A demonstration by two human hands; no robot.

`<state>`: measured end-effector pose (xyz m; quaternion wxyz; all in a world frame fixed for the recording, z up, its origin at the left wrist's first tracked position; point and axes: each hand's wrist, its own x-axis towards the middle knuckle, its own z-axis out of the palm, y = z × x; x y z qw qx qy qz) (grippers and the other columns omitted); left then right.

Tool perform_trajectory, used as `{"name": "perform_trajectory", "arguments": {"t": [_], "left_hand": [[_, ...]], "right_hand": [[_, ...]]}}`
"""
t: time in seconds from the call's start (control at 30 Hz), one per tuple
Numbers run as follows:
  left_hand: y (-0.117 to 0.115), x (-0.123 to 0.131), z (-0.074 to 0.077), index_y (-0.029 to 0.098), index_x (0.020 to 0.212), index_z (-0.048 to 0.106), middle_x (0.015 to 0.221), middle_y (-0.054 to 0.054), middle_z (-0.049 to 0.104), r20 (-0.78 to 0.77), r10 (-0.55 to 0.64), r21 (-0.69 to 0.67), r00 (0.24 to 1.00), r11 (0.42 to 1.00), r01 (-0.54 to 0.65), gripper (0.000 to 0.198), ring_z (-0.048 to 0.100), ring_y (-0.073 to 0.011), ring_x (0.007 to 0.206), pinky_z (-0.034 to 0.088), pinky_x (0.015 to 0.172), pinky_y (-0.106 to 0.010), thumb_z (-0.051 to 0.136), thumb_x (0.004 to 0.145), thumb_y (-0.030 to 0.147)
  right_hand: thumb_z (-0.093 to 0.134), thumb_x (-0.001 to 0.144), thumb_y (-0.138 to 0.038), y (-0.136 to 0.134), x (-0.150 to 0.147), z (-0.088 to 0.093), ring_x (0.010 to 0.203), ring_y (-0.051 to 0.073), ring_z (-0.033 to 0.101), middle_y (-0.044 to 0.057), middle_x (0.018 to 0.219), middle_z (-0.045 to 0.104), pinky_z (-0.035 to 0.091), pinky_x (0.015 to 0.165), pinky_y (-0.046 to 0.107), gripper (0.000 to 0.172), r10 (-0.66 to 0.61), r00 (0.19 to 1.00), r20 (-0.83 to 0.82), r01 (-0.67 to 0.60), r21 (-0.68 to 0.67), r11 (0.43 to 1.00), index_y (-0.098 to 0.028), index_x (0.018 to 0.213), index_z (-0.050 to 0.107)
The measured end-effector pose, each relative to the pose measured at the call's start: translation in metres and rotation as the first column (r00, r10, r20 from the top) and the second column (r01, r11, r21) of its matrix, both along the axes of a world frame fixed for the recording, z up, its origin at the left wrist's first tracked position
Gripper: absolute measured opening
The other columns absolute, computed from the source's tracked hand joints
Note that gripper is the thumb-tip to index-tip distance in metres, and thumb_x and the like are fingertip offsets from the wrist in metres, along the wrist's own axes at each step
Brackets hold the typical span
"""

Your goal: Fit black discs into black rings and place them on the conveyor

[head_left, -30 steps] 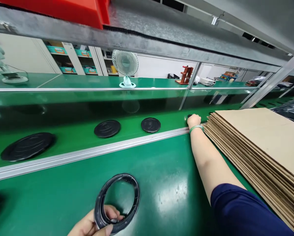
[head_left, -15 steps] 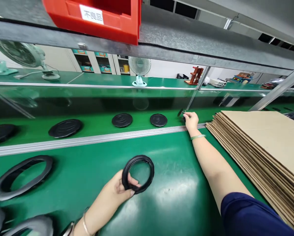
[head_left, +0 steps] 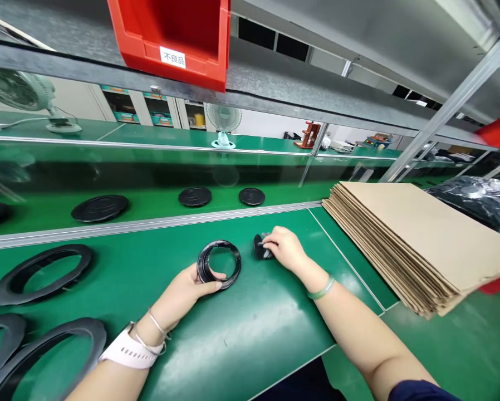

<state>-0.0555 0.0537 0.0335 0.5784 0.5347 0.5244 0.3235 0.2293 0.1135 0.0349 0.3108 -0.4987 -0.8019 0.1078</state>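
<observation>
The left hand (head_left: 191,291), half curled, grips one black ring (head_left: 219,243) over the green table (head_left: 250,334); the right hand (head_left: 289,249), fingers pinched, grasps one blurred black piece (head_left: 258,247) near it. Three other rings (head_left: 5,289) lie leftward; four black discs (head_left: 195,196) lie behind.

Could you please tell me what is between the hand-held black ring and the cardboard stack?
In the head view, the right hand, holding a dark part, is between them, over the green tabletop.
</observation>
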Motion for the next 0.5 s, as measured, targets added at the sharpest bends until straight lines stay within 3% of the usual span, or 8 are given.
{"name": "perform_trajectory", "arguments": {"t": [0.1,0.2,0.4,0.5], "left_hand": [[0.000,-0.002,0.004,0.016,0.097,0.074,0.107,-0.009,0.078,0.043,-0.078,-0.005,0.996,0.997,0.079,0.035,0.068,-0.0292,0.104,0.048,0.101,-0.044,0.080,0.069,0.037],[0.000,-0.001,0.004,0.016,0.097,0.074,0.105,-0.009,0.078,0.063,-0.102,-0.014,0.993,0.995,0.103,0.034,0.069,-0.0293,0.103,0.047,0.102,-0.045,0.079,0.071,0.037],[-0.001,0.006,-0.006,0.018,0.085,0.064,0.105,-0.012,0.079,-0.011,0.035,0.050,0.999,0.998,-0.034,0.035,0.071,-0.0327,0.103,0.052,0.097,-0.049,0.084,0.062,0.035],[-0.004,0.013,-0.009,0.021,0.086,0.057,0.103,-0.010,0.080,0.000,0.070,0.086,0.998,0.994,-0.070,0.034,0.072,-0.0311,0.102,0.053,0.096,-0.048,0.081,0.065,0.033]], "right_hand": [[0.074,0.082,-0.011,-0.005,-0.013,-0.013,0.078,0.015,0.060,0.002,0.083,0.065,0.049,0.075,0.027,0.012,0.011,1.000,-0.005,-0.012,-0.185,0.983,-0.021,0.087,0.078],[0.081,0.077,-0.015,-0.002,-0.024,-0.022,0.077,0.014,0.062,0.001,0.084,0.067,0.049,0.073,0.025,0.016,0.000,0.999,-0.044,-0.009,-0.212,0.977,-0.022,0.091,0.078],[0.077,0.079,-0.013,0.004,-0.017,-0.019,0.078,0.015,0.061,0.001,0.082,0.066,0.048,0.074,0.028,0.008,-0.069,0.993,-0.093,0.051,-0.191,0.980,-0.020,0.077,0.076],[0.076,0.082,-0.016,-0.003,-0.014,-0.008,0.072,0.015,0.059,0.001,0.078,0.062,0.048,0.069,0.029,0.003,-0.056,0.973,-0.224,0.044,-0.056,0.997,-0.019,0.081,0.075]]}}
